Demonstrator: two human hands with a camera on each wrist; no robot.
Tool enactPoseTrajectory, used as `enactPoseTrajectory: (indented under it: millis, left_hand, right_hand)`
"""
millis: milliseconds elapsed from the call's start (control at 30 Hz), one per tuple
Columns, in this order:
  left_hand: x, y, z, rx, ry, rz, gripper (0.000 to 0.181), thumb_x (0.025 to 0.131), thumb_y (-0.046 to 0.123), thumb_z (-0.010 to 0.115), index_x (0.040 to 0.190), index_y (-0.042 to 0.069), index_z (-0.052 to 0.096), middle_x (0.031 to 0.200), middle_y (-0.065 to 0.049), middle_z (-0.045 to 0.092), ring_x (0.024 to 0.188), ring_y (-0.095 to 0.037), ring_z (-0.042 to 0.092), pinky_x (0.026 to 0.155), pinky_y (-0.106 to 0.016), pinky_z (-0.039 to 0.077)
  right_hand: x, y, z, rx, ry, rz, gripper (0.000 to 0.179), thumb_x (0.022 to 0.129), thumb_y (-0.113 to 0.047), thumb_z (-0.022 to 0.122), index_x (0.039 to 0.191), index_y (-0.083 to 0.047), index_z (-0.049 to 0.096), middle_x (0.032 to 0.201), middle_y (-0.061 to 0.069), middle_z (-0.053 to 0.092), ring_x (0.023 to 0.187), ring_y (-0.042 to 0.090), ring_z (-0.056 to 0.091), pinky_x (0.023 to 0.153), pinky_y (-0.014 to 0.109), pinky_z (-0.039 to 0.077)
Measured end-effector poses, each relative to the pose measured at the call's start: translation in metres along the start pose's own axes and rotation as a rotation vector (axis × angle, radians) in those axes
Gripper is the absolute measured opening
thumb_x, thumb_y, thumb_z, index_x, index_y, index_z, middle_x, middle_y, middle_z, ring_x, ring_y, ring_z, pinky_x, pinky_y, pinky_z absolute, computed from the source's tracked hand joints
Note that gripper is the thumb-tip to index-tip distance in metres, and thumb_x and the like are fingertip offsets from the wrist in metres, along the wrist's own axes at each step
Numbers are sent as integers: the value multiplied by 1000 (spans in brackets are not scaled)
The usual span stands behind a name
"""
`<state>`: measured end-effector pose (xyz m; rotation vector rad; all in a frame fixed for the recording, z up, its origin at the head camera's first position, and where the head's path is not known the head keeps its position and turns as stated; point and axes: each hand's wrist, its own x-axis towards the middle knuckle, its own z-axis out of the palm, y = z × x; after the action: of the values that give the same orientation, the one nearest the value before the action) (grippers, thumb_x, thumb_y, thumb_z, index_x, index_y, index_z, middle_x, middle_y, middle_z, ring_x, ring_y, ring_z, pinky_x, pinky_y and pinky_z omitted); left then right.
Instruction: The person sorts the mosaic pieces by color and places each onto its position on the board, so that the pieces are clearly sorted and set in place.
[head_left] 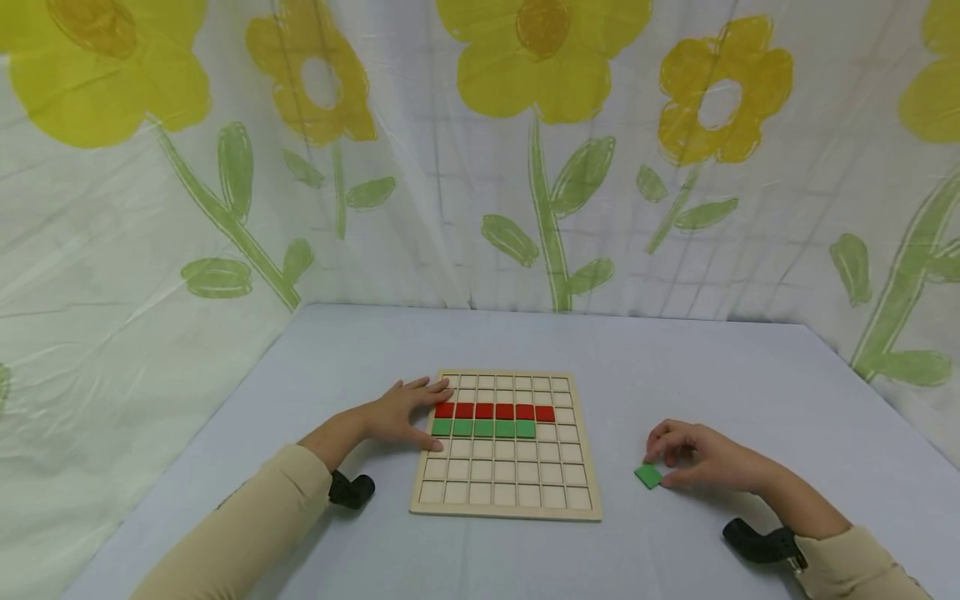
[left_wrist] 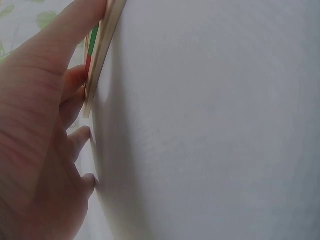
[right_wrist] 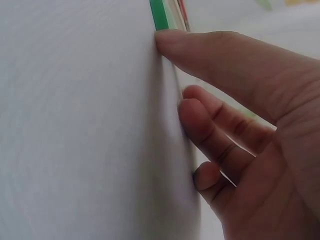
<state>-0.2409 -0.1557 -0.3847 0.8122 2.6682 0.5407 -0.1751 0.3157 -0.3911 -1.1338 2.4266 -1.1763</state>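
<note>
A square wooden grid board point(head_left: 506, 512) lies flat in the middle of the table. Across it run a row of several red tiles point(head_left: 483, 412) and, just nearer, a shorter row of green tiles point(head_left: 483, 428). My left hand point(head_left: 397, 414) rests spread at the board's left side, fingertips over its edge and thumb by the cells below the green row. To the right of the board, my right hand point(head_left: 708, 457) pinches a loose green tile point(head_left: 648, 476) between thumb and index finger, at the tabletop. In the right wrist view, the thumb touches that tile's edge point(right_wrist: 159, 15).
A white cloth covers the table point(head_left: 315, 358). Behind it hangs a pale curtain point(head_left: 420, 208) printed with yellow flowers. Black wrist mounts point(head_left: 757, 542) sit at both sleeve cuffs, close to the tabletop.
</note>
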Motion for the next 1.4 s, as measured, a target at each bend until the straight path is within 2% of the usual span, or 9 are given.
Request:
enactPoseTrajectory:
  millis: [300, 600, 1067, 1267, 1400]
  left_hand:
    - [0, -1, 0, 2, 0, 3, 87, 74, 53, 71, 145, 19, 34, 156, 1, 21, 145, -32, 7, 114, -59, 0]
    - [-1, -1, -1, 6, 4, 1, 87, 74, 54, 71, 146, 20, 34, 156, 1, 21, 145, -32, 7, 114, -59, 0]
    - [0, -1, -1, 6, -11, -14, 88, 74, 55, 70, 146, 21, 32, 156, 2, 19, 146, -31, 6, 114, -58, -1]
    - [0, 0, -1, 2, -2, -9, 88, 74, 54, 71, 146, 20, 33, 156, 2, 20, 146, -31, 6, 114, -58, 0]
    - [0, 0, 0, -3, -3, -5, 88, 74, 53, 71, 146, 20, 33, 156, 1, 21, 145, -31, 7, 114, -59, 0]
  right_hand:
    - [2, 6, 5, -64, 75, 32, 15, 78, -16, 74, 91, -12, 66, 88, 1, 61, 71, 7, 54, 63, 22, 45]
    - [5, -2, 1, -17, 95, 128, 20, 78, -14, 74, 94, -4, 68, 84, -2, 65, 66, -1, 52, 56, 20, 45]
    - [16, -7, -4, -78, 105, 123, 19, 79, -14, 74, 94, -5, 68, 84, 3, 66, 61, 0, 51, 55, 21, 44]
    - [23, -10, -3, -86, 102, 129, 18, 78, -15, 74, 94, -7, 69, 74, -2, 63, 59, -1, 49, 52, 20, 42]
    - [28, -11, -2, -92, 100, 120, 18, 78, -18, 75, 93, -9, 69, 74, -4, 62, 59, -1, 48, 53, 20, 41]
